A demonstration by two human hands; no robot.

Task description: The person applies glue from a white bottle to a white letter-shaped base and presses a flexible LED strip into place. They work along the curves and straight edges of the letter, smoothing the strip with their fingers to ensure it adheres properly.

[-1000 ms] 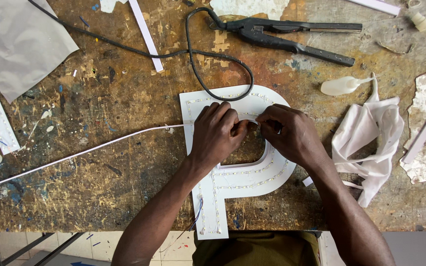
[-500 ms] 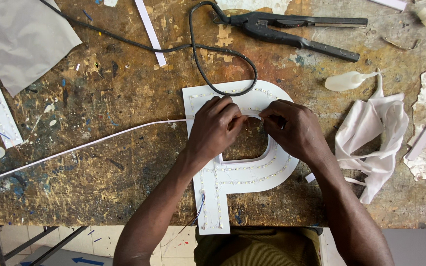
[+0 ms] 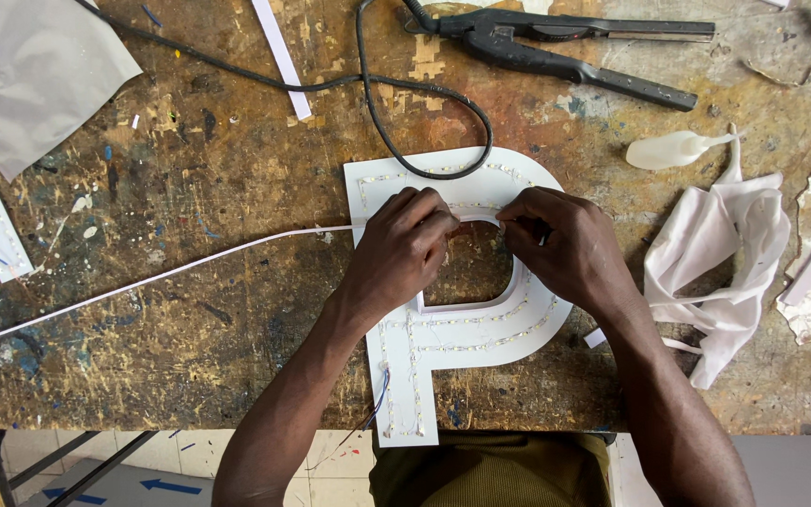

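In the middle of the frame, both hands stay almost where they were, the left hand (image 3: 404,246) and right hand (image 3: 563,246) still pinching the thin white strip (image 3: 190,266) against the white letter panel (image 3: 481,333) on the worktop (image 3: 190,141).

Hands on a white letter

Both hands pressed a thin white strip (image 3: 190,268) against the inner edge of a white letter panel (image 3: 466,333) on a worn wooden bench (image 3: 190,150). The left hand (image 3: 401,253) and right hand (image 3: 565,246) almost touched. A black tool (image 3: 565,47) lay above.
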